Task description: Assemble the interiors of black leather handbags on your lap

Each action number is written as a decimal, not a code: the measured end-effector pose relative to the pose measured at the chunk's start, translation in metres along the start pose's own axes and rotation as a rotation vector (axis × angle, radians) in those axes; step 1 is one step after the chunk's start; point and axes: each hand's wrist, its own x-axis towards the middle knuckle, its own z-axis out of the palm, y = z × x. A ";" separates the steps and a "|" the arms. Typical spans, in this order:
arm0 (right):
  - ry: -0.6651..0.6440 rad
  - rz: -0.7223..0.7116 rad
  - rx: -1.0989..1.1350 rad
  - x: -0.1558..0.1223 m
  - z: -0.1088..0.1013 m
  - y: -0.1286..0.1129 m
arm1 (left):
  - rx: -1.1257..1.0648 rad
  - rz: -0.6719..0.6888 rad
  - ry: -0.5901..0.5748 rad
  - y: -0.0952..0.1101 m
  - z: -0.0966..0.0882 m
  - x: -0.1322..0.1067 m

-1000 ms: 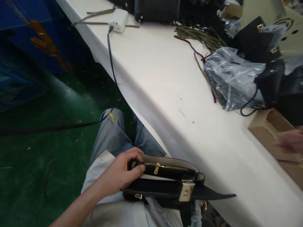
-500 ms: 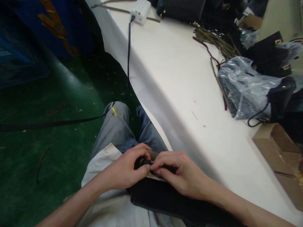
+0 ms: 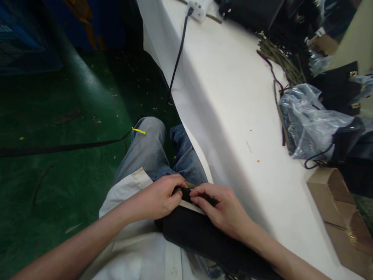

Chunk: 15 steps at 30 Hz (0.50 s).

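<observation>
On our lap lies the black handbag [image 3: 195,233], resting on the white apron [image 3: 136,249]. Our left hand [image 3: 159,198] and our right hand [image 3: 224,210] are close together at the top edge of the bag, both pinching it with the fingertips. Beyond our knees, the white table [image 3: 233,101] runs away to the right. On it we see a cardboard box [image 3: 332,190], a plastic bag [image 3: 311,120], and far off a white power strip [image 3: 199,7].
</observation>
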 end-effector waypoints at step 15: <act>0.018 -0.145 -0.089 0.006 0.002 0.004 | -0.076 -0.057 0.068 0.001 0.008 0.007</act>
